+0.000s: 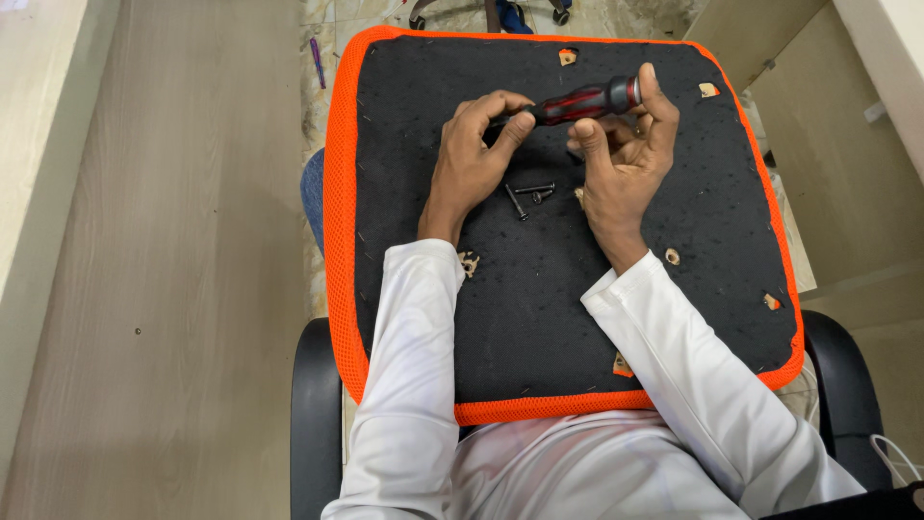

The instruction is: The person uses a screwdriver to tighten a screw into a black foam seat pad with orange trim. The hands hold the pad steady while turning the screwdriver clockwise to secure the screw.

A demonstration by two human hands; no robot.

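An upturned seat cushion [539,318] with a black fabric underside and orange mesh edge lies across my lap. My right hand [626,159] holds a screwdriver with a red and black handle [582,101] level above the cushion. My left hand [476,154] pinches the shaft end of the screwdriver between thumb and fingers. Three dark screws [527,195] lie loose on the black fabric between my wrists.
Several screw holes [672,256] ringed with torn fabric dot the cushion. Black chair armrests [316,424] flank me. A wooden desk surface [173,241] is on the left, and a purple pen [317,60] lies on the floor beyond.
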